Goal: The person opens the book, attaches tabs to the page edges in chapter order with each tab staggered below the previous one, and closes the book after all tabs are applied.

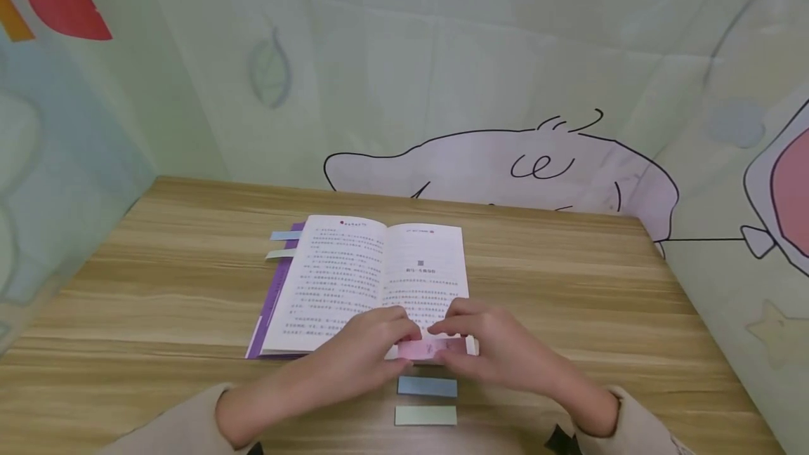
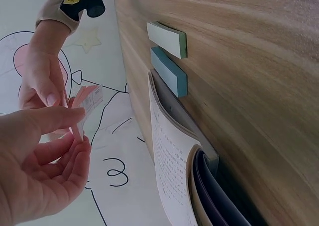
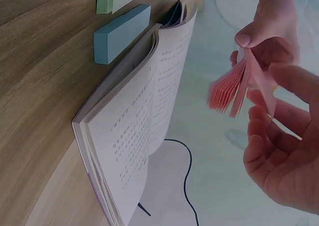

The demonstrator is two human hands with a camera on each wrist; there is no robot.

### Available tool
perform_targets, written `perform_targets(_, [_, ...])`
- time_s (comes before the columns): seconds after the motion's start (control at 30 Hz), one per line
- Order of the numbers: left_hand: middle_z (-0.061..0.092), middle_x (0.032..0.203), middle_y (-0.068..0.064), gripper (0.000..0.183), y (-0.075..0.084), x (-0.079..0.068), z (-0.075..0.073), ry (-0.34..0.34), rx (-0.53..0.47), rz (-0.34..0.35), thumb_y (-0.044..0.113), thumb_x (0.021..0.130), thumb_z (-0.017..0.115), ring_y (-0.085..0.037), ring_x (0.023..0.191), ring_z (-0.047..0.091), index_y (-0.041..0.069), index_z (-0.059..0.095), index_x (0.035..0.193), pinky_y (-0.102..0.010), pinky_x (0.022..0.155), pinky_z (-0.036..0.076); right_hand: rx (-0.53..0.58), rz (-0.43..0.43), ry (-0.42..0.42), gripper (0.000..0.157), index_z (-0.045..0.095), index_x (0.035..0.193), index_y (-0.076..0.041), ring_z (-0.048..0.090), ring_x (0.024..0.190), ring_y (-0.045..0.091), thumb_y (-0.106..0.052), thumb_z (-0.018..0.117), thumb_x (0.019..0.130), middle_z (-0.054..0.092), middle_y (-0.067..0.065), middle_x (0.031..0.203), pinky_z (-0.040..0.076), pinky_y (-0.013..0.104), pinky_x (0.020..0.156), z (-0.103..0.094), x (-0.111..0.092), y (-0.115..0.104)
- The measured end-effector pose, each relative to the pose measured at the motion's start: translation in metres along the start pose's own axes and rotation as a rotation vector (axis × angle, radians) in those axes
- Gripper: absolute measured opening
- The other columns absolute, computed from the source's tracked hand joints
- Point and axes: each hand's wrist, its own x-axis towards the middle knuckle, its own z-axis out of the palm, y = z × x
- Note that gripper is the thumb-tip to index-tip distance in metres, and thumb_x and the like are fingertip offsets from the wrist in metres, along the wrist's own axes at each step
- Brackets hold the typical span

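Above the lower edge of an open book (image 1: 341, 279), both hands are at a pad of pink sticky notes (image 1: 416, 350). My left hand (image 1: 354, 346) pinches the pad at one end between thumb and fingers. From the other side, my right hand (image 1: 505, 350) holds a single pink sheet (image 3: 262, 86) between thumb and fingertips. In the right wrist view the sheet is lifted from the pad at its free end, while the other leaves (image 3: 227, 94) fan out below my left hand (image 3: 274, 29). Small print shows on the pad in the left wrist view.
Nearer me on the wooden table (image 1: 569, 286) lie a blue sticky pad (image 1: 427, 386) and a pale green one (image 1: 425, 416). Blue (image 1: 286, 235) and green (image 1: 281, 253) tabs stick out from the book's left side. A printed cloth backdrop (image 1: 442, 76) stands behind the table.
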Motion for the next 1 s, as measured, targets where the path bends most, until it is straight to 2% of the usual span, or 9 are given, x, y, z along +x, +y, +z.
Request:
perform_targets(0.2, [0.056,0.080,0.004,0.017,-0.0034,0.0022,0.0015,0.012,0.034,0.005,0.009,0.075,0.074,-0.008,0.073,0.049,0.007,0.067,0.091,-0.021,0.067,0.046,0.051,0.192,-0.016,0.012,0.073,0.091,-0.008,0.049,0.063,0.003,-0.004,0.069,0.080,0.059,-0.009,0.075,0.046,0.017,0.053,-0.0018,0.0032,-0.0052])
perform_targets(0.33, [0.056,0.080,0.004,0.016,-0.0046,0.0030,0.0022,0.012,0.041,-0.010,0.008,0.075,0.074,-0.009,0.074,0.050,0.007,0.068,0.090,-0.022,0.068,0.047,0.070,0.246,-0.007,0.010,0.073,0.088,-0.008,0.049,0.062,0.004,-0.004,0.070,0.080,0.059,-0.008,0.073,0.046,0.018,0.054,-0.0030,0.0056,-0.0075])
perform_targets(0.63, [0.057,0.081,0.004,0.016,-0.0048,0.0050,0.0035,-0.013,0.022,-0.044,0.009,0.076,0.074,-0.008,0.073,0.049,0.008,0.068,0.091,-0.021,0.067,0.046,0.104,0.264,0.017,0.009,0.072,0.082,-0.009,0.051,0.063,0.004,-0.003,0.073,0.077,0.063,-0.007,0.075,0.049,0.019,0.055,-0.0024,0.0068,-0.0068])
perform_targets(1.0, [0.058,0.081,0.004,0.018,-0.0050,0.0036,0.0059,0.005,0.035,-0.026,0.009,0.075,0.074,-0.008,0.074,0.050,0.007,0.068,0.092,-0.022,0.067,0.047,0.129,0.232,0.028,0.008,0.072,0.079,-0.011,0.051,0.062,0.004,-0.003,0.074,0.076,0.061,-0.011,0.072,0.050,0.020,0.054,-0.0011,0.0046,-0.0065])
